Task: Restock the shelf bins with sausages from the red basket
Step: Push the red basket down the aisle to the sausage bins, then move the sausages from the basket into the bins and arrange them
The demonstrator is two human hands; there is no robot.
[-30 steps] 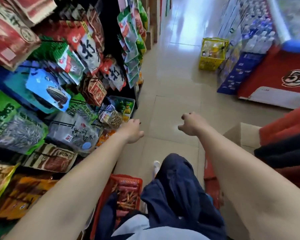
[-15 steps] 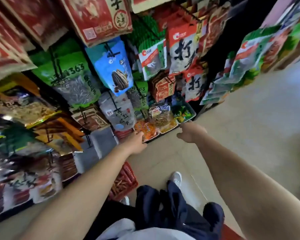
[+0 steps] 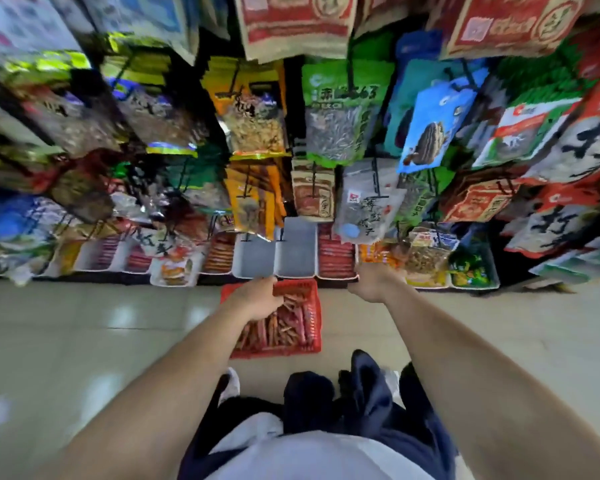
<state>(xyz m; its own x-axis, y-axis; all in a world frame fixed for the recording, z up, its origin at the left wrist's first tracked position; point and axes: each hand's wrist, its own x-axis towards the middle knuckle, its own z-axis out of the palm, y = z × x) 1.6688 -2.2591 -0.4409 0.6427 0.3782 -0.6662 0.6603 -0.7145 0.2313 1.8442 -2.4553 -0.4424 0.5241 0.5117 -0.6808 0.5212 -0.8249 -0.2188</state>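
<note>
Rack of hanging foil snack bags above white plastic shelf bins, 2 bare. Red plastic mesh basket stands on the floor just beneath them, probably to shorten reach. Left hand lies over its thin red sausages, grip indiscernible; right hand loosely curled, holding nothing.

Glossy tiled floor, slotted red plastic basket — smooth grey-white plastic bins, shiny film snack bags.

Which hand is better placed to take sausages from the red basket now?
Left. The left hand hovers directly over the red plastic basket of sausages; the right hand is off to its side, by the white shelf bins.
</note>
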